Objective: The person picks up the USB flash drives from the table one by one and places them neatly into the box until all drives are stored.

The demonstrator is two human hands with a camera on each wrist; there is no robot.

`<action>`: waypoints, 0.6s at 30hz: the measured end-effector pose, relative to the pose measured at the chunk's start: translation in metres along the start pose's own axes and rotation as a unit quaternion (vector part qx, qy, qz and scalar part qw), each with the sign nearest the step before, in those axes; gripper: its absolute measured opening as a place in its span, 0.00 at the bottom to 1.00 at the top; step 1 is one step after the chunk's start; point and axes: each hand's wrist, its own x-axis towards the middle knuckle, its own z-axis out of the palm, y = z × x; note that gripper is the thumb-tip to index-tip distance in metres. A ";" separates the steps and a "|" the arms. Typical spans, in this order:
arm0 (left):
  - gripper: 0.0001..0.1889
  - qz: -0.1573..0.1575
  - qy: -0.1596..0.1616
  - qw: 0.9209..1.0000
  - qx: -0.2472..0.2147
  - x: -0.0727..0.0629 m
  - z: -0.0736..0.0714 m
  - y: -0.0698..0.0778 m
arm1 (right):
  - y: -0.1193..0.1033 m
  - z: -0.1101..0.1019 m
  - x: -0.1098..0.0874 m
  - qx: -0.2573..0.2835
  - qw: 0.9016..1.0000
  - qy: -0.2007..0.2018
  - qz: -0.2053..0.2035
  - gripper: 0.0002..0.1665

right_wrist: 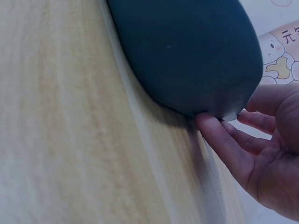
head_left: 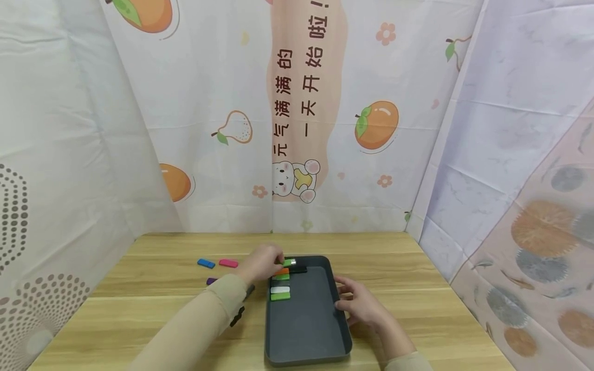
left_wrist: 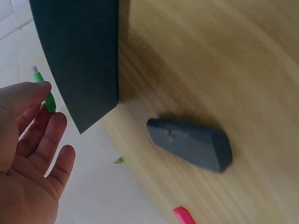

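Observation:
My left hand (head_left: pixel 265 262) pinches a green USB flash drive (left_wrist: pixel 49 100) between thumb and fingertips, its metal plug sticking out. In the head view it is over the far left corner of a dark grey tray (head_left: pixel 308 330). Along the tray's left side lie an orange flash drive (head_left: pixel 281 271), a green flash drive (head_left: pixel 281 277), a white flash drive (head_left: pixel 280 290) and another green flash drive (head_left: pixel 280 297), with a black one (head_left: pixel 298 269) near the far end. My right hand (head_left: pixel 359 301) holds the tray's right wall, thumb over the rim.
Left of the tray, a blue flash drive (head_left: pixel 206 263), a pink one (head_left: pixel 228 263) and a purple one (head_left: pixel 211 281) lie on the wooden table (head_left: pixel 153 278). Dark pieces (head_left: pixel 237 316) lie nearer, partly behind my left forearm. Printed curtains (head_left: pixel 223 170) enclose the table.

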 end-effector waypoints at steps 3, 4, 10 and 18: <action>0.07 0.007 -0.004 1.000 0.009 0.002 0.004 0.001 | 0.000 0.000 -0.001 0.000 1.000 0.000 0.001 0.44; 0.08 0.009 -0.006 1.000 0.010 0.003 0.005 0.002 | 0.000 0.000 -0.001 0.001 1.000 -0.001 0.000 0.44; 0.13 0.012 -0.020 1.000 0.012 0.006 0.009 0.010 | 0.000 0.000 -0.001 0.007 1.000 -0.003 -0.003 0.44; 0.16 0.018 -0.041 0.998 0.040 0.011 0.016 0.016 | 0.000 -0.001 -0.001 0.010 1.000 -0.001 0.000 0.44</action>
